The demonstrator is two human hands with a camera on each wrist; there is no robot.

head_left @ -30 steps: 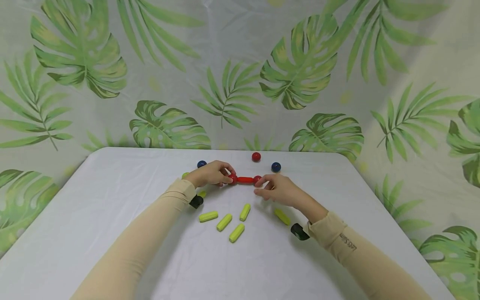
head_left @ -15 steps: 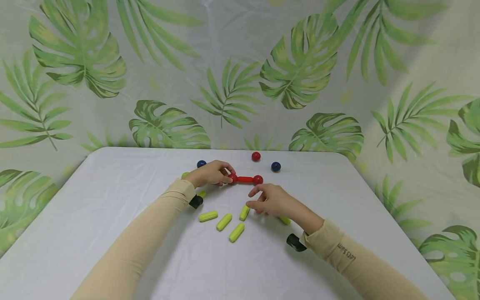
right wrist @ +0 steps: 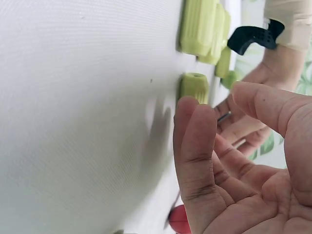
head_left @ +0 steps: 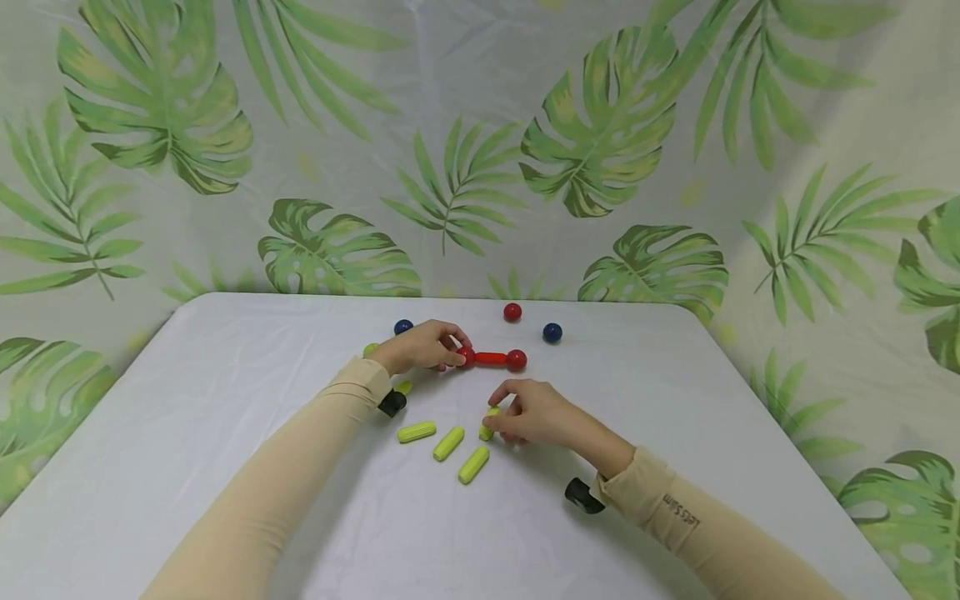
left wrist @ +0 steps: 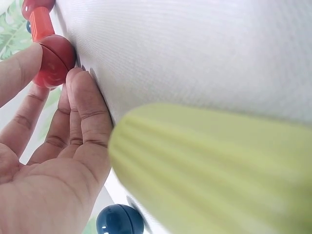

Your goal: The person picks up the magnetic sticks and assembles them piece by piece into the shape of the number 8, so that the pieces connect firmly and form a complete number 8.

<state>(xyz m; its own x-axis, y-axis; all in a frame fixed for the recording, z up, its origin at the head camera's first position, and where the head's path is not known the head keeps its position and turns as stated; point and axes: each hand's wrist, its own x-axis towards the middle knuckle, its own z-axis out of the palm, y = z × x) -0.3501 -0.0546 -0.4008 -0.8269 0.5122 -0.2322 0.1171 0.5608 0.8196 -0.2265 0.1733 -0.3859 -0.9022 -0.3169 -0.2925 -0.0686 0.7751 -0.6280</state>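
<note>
My left hand (head_left: 422, 343) pinches a red ball (head_left: 467, 356) between thumb and fingers; the left wrist view shows the thumb on its side. A short red stick (head_left: 491, 359) joins this ball to a second red ball (head_left: 516, 360), together lying like a dumbbell on the cloth. Nearer the front, my right hand (head_left: 543, 414) hovers with thumb and fingers apart around a ribbed yellow-green stick (head_left: 486, 432). In the right wrist view, that stick (right wrist: 194, 87) shows just past the fingertips, partly covered by them.
Several more yellow-green sticks (head_left: 448, 444) lie left of my right hand. A loose red ball (head_left: 512, 312) and two blue balls (head_left: 552, 333) sit toward the far edge. A green ball (head_left: 371, 350) is partly behind my left wrist.
My right hand has left the right-hand red ball and come toward the front and left, to the yellow-green stick. The left hand has stayed on its red ball.
</note>
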